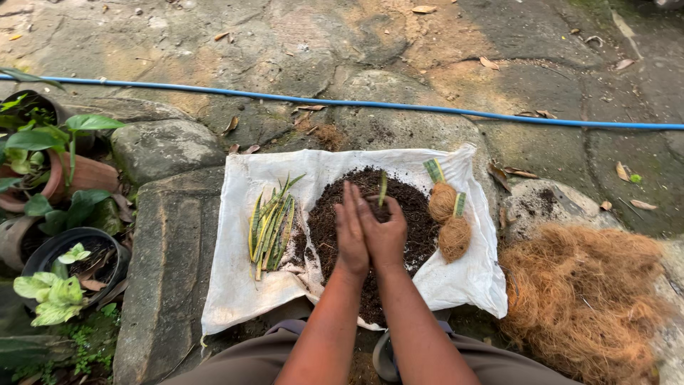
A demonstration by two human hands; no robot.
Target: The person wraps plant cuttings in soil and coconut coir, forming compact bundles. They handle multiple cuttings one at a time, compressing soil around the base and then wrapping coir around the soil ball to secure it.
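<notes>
At the far left of the frame, green-leaved potted plants stand in terracotta and black plastic pots beside a grey stone slab. A thin blue hose runs across the upper part of the frame from the left edge to the right edge, over the stone paving. A white woven plastic sheet lies spread on the ground at centre. On its left portion lies a bundle of long green-and-yellow striped leaf cuttings, laid roughly parallel. At the sheet's centre sits a mound of dark brown potting soil. Above this mound, the left hand and the right hand are pressed together palm to palm, fingers extended toward the top of the frame; the combined grip is closed on a single narrow green leaf cutting, whose tip projects upright from between the palms. What else lies between the palms cannot be determined. Just right of the soil, two round brown coconut-fibre balls, each with a short striped leaf stub emerging from the top, rest touching one another on the sheet. At the lower right, off the sheet, lies a loose heap of orange-brown coconut fibre.
</notes>
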